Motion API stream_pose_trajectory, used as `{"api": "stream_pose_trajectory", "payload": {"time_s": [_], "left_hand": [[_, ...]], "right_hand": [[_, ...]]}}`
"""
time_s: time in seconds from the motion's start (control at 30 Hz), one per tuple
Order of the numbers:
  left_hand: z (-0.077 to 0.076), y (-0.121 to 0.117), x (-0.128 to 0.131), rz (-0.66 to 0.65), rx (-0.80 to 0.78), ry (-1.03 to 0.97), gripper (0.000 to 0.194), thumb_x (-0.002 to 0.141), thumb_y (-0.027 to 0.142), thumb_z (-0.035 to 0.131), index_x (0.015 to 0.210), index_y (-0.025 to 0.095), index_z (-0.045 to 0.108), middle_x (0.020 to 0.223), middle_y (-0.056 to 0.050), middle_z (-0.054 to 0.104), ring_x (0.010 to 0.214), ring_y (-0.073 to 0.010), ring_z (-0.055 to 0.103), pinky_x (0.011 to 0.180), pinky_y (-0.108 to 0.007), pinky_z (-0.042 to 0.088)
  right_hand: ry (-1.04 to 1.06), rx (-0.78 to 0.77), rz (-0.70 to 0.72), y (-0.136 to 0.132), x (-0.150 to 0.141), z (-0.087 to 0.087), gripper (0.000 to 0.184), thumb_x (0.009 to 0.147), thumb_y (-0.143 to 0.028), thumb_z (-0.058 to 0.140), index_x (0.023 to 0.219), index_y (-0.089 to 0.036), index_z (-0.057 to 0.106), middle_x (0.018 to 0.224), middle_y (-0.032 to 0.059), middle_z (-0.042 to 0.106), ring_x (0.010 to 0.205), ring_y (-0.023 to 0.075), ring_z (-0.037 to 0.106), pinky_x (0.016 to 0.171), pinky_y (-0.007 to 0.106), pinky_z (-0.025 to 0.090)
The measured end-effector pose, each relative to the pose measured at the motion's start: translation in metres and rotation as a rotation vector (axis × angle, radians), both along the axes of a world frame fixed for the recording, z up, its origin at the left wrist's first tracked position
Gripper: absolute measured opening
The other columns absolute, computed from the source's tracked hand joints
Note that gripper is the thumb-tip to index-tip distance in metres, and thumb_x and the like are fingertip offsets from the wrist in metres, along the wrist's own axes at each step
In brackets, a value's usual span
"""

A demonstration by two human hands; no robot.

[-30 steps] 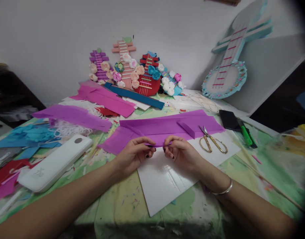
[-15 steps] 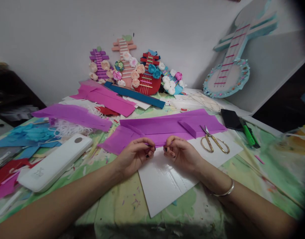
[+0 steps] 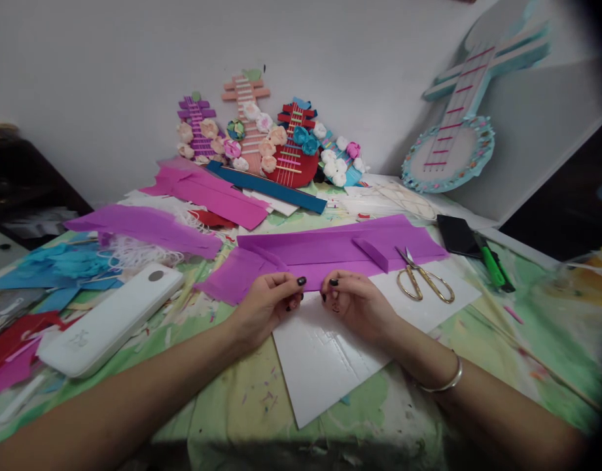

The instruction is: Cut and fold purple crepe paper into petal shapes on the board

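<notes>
My left hand and my right hand are side by side at the near edge of a long purple crepe paper sheet. Both pinch a small purple paper strip between thumb and fingers, with the fingertips almost touching. The strip itself is mostly hidden by the fingers. Under my hands lies a white foam sheet. Gold scissors rest on the paper's right end, just right of my right hand.
A white case lies at the left near blue paper scraps. More purple and pink paper sheets lie behind. Small paper guitars with flowers lean on the wall. A black phone and a green cutter lie right.
My hands have drawn closer together and lowered onto the paper edge. The purple strip stretched between them a second ago is now covered by my fingertips.
</notes>
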State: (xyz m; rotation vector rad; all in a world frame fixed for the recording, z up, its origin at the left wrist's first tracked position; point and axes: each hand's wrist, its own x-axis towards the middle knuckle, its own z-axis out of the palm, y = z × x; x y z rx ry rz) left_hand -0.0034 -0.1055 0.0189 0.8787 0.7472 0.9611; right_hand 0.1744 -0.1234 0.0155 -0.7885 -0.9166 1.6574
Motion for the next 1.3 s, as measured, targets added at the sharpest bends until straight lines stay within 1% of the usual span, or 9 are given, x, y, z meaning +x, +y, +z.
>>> {"api": "stream_pose_trajectory", "payload": {"time_s": [0.1,0.23,0.47,0.6,0.73,0.83,0.93,1.07,1.3], "left_hand": [[-0.0025,0.0002,0.0007,0.031,0.066,0.117,0.024,0.064,0.018,0.078,0.074,0.015,0.056,0.056,0.005,0.054,0.049,-0.0047,0.046,0.048,-0.016,0.032],[-0.0019,0.0004,-0.0010,0.054,0.081,0.117,0.033,0.065,0.016,0.076,0.091,0.017,0.056,0.058,0.007,0.055,0.051,-0.0050,0.048,0.049,-0.016,0.034],[0.0014,0.0001,-0.0014,0.011,0.015,0.019,0.035,0.067,0.012,0.075,0.096,0.016,0.056,0.060,0.006,0.053,0.051,-0.0036,0.047,0.052,-0.015,0.036],[-0.0020,-0.0003,-0.0025,-0.049,0.032,0.030,0.032,0.069,0.011,0.073,0.096,0.016,0.058,0.063,0.005,0.055,0.053,-0.0041,0.049,0.052,-0.015,0.036],[-0.0056,-0.0002,-0.0032,-0.141,0.076,0.049,0.031,0.069,0.011,0.074,0.095,0.016,0.059,0.065,0.004,0.056,0.055,-0.0059,0.052,0.053,-0.017,0.038],[-0.0052,0.0000,-0.0027,-0.065,0.125,0.096,0.034,0.068,0.016,0.077,0.096,0.016,0.058,0.066,0.003,0.059,0.057,-0.0079,0.055,0.055,-0.019,0.041],[-0.0044,-0.0004,-0.0021,0.022,0.170,0.078,0.041,0.066,0.017,0.080,0.099,0.017,0.056,0.071,0.002,0.063,0.062,-0.0094,0.059,0.059,-0.020,0.044],[-0.0047,-0.0030,-0.0004,0.020,0.125,0.022,0.046,0.064,0.015,0.081,0.101,0.016,0.054,0.076,0.000,0.067,0.068,-0.0122,0.064,0.065,-0.022,0.047],[0.0017,-0.0057,0.0013,0.053,0.138,0.076,0.042,0.062,0.015,0.082,0.092,0.015,0.053,0.072,0.000,0.067,0.066,-0.0127,0.064,0.066,-0.024,0.048]], "right_hand": [[-0.092,0.045,0.007,-0.0004,-0.0019,-0.0017,0.011,0.071,-0.023,0.070,0.070,-0.016,0.062,0.059,-0.0006,0.057,0.052,0.0089,0.046,0.050,0.022,0.032],[-0.134,0.131,0.029,0.0007,-0.0002,-0.0051,0.018,0.073,-0.024,0.072,0.079,-0.018,0.056,0.061,-0.0012,0.062,0.053,0.0091,0.048,0.051,0.021,0.033],[-0.133,0.108,0.028,-0.0001,0.0023,-0.0055,0.028,0.075,-0.015,0.067,0.100,-0.020,0.057,0.062,-0.0020,0.064,0.052,0.0090,0.051,0.052,0.021,0.036],[-0.184,0.081,0.085,0.0009,0.0030,-0.0036,0.020,0.074,-0.023,0.072,0.089,-0.015,0.063,0.064,0.0009,0.065,0.054,0.0095,0.057,0.054,0.022,0.042],[-0.243,0.099,0.149,0.0009,0.0029,-0.0023,0.025,0.068,-0.023,0.079,0.087,-0.014,0.064,0.067,0.0019,0.069,0.060,0.0114,0.063,0.058,0.022,0.048],[-0.228,0.086,0.165,-0.0007,0.0015,-0.0013,0.027,0.067,-0.021,0.079,0.087,-0.015,0.063,0.068,0.0022,0.070,0.061,0.0118,0.065,0.059,0.023,0.050],[-0.202,0.066,0.071,-0.0023,-0.0007,-0.0007,0.029,0.065,-0.024,0.081,0.086,-0.016,0.062,0.070,0.0014,0.071,0.062,0.0116,0.066,0.061,0.023,0.051],[-0.211,0.079,-0.034,-0.0030,-0.0028,-0.0033,0.032,0.063,-0.024,0.082,0.087,-0.017,0.062,0.067,-0.0007,0.071,0.062,0.0110,0.066,0.062,0.022,0.050],[-0.281,0.138,-0.001,-0.0050,-0.0027,-0.0033,0.030,0.068,-0.026,0.079,0.091,-0.018,0.061,0.075,0.0013,0.069,0.068,0.0120,0.064,0.064,0.024,0.049]]}}
